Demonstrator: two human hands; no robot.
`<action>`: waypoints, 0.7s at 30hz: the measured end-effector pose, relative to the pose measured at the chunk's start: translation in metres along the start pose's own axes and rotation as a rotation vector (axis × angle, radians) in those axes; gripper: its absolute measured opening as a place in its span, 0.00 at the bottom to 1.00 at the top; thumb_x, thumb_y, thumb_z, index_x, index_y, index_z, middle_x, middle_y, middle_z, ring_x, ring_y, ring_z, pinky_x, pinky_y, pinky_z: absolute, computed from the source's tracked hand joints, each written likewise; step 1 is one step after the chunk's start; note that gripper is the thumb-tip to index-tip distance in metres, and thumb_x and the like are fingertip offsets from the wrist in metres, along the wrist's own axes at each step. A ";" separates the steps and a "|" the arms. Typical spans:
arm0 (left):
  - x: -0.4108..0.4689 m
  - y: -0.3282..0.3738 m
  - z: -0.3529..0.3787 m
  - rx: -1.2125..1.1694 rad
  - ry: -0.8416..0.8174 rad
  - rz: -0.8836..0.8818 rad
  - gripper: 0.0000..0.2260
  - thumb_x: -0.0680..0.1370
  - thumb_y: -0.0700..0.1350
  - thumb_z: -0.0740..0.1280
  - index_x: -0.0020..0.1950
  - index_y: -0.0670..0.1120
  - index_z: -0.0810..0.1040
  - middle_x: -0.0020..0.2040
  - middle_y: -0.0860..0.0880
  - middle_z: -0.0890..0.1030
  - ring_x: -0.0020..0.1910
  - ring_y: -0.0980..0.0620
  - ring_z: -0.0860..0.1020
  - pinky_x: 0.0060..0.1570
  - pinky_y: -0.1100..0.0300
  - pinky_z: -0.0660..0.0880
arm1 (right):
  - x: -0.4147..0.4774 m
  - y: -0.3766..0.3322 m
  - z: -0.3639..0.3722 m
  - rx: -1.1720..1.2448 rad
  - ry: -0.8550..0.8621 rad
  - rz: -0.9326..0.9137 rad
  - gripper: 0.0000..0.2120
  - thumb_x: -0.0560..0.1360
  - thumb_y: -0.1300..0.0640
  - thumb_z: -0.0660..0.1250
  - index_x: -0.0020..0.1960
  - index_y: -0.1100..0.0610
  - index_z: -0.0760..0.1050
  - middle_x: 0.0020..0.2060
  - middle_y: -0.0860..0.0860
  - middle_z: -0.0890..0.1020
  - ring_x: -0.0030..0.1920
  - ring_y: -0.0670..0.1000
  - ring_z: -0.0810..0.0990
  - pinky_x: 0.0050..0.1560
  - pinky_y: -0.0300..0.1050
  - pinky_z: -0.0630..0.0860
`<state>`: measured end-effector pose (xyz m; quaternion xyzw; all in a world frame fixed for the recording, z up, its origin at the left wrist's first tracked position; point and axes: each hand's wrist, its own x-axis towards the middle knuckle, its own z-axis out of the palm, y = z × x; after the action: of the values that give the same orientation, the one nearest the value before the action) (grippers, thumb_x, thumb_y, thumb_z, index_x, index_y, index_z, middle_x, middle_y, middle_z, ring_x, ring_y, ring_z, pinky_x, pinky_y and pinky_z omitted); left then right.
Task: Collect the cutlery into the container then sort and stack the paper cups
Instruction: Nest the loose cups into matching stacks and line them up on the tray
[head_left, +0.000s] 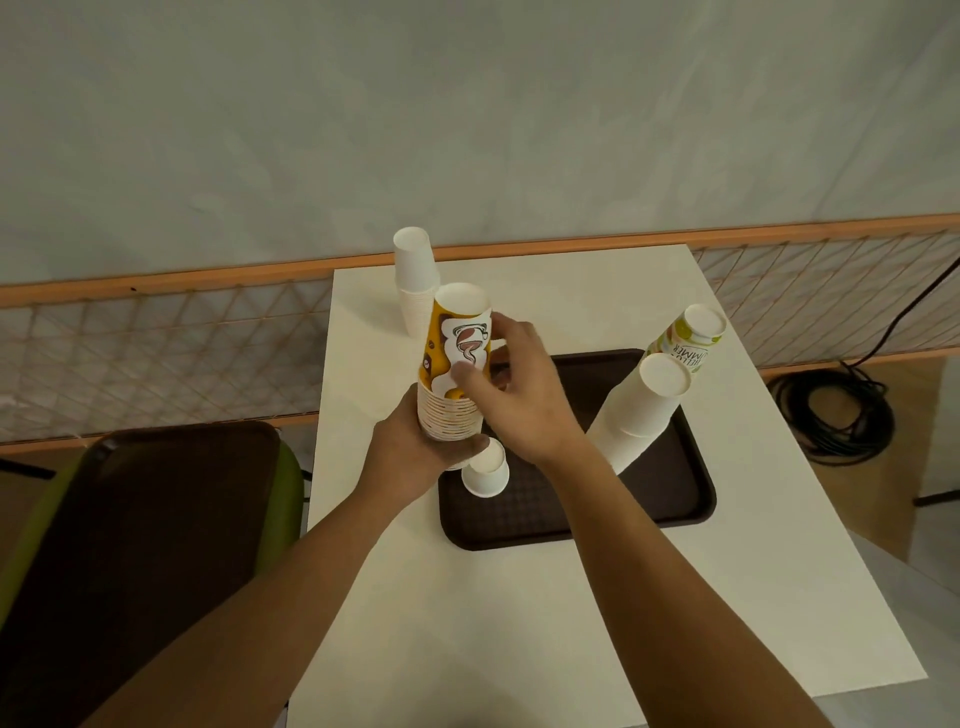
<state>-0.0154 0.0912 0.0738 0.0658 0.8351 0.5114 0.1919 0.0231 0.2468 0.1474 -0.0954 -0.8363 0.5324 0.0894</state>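
Yellow printed paper-cup stack (457, 364), tapered and ribbed, gripped by both hands.

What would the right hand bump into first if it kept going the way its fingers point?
The yellow cup stack: the right hand seems to be touching it now. Behind stands a white cup stack, though depth is unclear.

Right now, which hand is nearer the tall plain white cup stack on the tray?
Right. The right hand pinches the printed stack, just left of the white stack; the left hand grips the printed stack's base, farther left.
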 end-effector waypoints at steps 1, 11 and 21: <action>-0.002 0.001 0.000 0.010 -0.001 0.007 0.40 0.54 0.74 0.77 0.62 0.74 0.67 0.59 0.69 0.78 0.63 0.55 0.77 0.62 0.56 0.77 | 0.001 -0.003 -0.002 -0.007 -0.057 -0.008 0.28 0.73 0.41 0.71 0.71 0.47 0.70 0.62 0.46 0.76 0.61 0.49 0.77 0.57 0.46 0.80; -0.023 0.008 -0.003 0.156 0.030 0.044 0.40 0.63 0.65 0.80 0.71 0.58 0.69 0.61 0.59 0.79 0.60 0.53 0.79 0.56 0.59 0.76 | -0.001 -0.016 -0.017 0.017 -0.081 -0.001 0.31 0.71 0.46 0.78 0.70 0.51 0.70 0.62 0.47 0.80 0.59 0.47 0.79 0.48 0.31 0.73; -0.031 0.012 -0.001 0.217 0.070 0.042 0.39 0.63 0.64 0.80 0.70 0.56 0.70 0.63 0.55 0.81 0.61 0.50 0.80 0.61 0.52 0.77 | -0.005 -0.022 -0.023 -0.012 -0.008 0.013 0.25 0.70 0.45 0.78 0.64 0.46 0.73 0.51 0.38 0.79 0.45 0.37 0.80 0.39 0.25 0.72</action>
<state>0.0112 0.0866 0.0930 0.0856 0.8901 0.4239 0.1436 0.0323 0.2560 0.1766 -0.0992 -0.8393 0.5282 0.0820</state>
